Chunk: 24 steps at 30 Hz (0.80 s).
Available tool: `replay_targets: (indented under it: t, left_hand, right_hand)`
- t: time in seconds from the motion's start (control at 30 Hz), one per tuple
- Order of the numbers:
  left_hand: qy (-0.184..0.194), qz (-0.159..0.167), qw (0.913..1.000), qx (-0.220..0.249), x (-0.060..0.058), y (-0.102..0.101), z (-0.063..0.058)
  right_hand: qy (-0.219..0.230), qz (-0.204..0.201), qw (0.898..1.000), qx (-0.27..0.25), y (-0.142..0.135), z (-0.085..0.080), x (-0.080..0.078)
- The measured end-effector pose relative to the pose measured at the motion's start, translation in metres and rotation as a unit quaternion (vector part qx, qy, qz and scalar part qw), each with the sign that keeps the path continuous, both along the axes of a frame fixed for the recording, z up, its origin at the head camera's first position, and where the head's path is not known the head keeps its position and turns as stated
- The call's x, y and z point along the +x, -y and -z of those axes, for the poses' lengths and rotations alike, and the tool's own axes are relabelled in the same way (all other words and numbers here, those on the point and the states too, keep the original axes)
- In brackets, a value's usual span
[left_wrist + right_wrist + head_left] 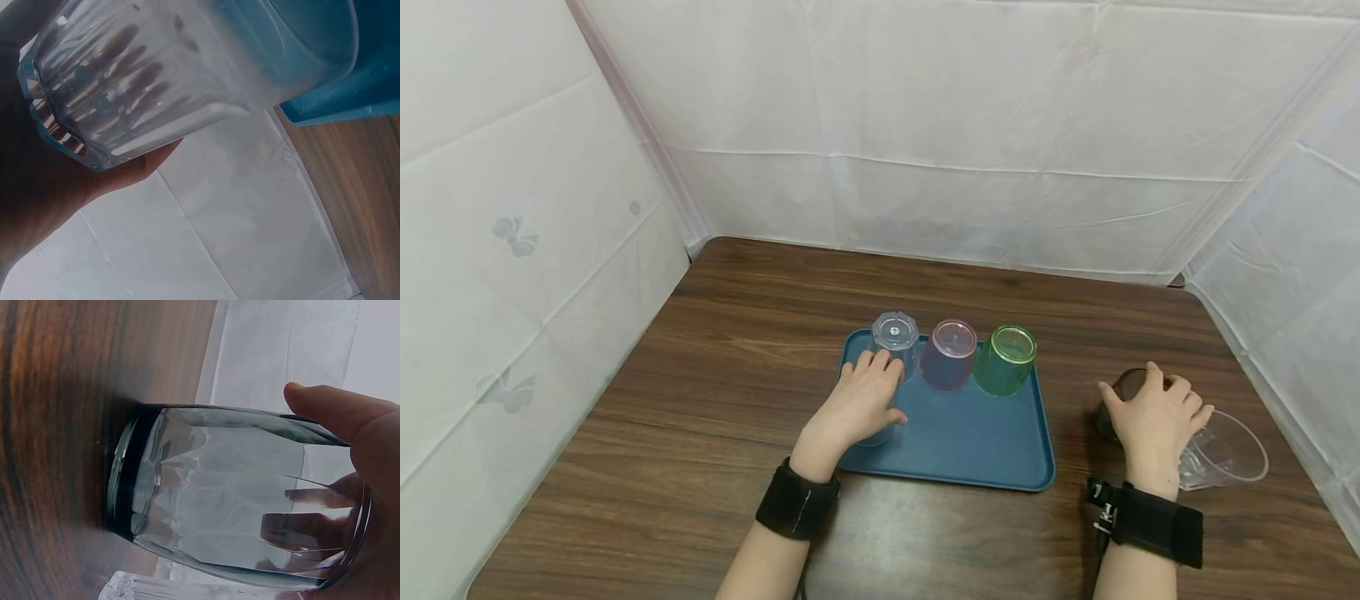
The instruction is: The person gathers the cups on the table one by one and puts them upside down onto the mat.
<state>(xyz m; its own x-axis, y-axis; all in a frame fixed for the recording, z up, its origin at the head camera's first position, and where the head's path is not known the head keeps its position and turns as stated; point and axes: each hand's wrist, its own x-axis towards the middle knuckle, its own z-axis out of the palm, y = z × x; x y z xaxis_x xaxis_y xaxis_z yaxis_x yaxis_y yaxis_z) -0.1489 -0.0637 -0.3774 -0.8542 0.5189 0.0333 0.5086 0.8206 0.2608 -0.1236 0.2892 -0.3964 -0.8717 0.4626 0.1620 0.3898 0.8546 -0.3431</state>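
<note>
My left hand [861,396] grips a clear faceted cup [156,75] that is upside down at the front left of the blue tray [977,446]. Its octagonal base lies against my palm, and in the head view the hand hides most of it. On the right, my right hand [1157,417] holds a smoky grey glass [219,487] from above. The glass stands upright on the table, with thumb and fingers on opposite sides near its rim. Just right of that hand stands a clear glass [1217,458], partly hidden by the wrist.
Along the tray's back edge, three cups stand upside down: a clear faceted one [895,332], a pink one [949,358] and a green one [1006,362]. The wooden table [700,433] is bordered by white cloth walls [925,167].
</note>
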Motion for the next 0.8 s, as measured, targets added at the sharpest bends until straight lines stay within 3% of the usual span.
replay_targets:
  t: [0.57,0.8]
  left_hand:
    - [0.000,-0.008,0.9999,-0.011,-0.0005,0.0007,0.0025]
    - [0.007,-0.009,0.9998,-0.013,-0.0001,0.0010,0.0009]
  right_hand:
    - [0.011,-0.002,1.000,-0.002,-0.0016,-0.0026,0.0010]
    - [-0.011,0.002,1.000,-0.005,-0.0009,-0.0054,0.0014]
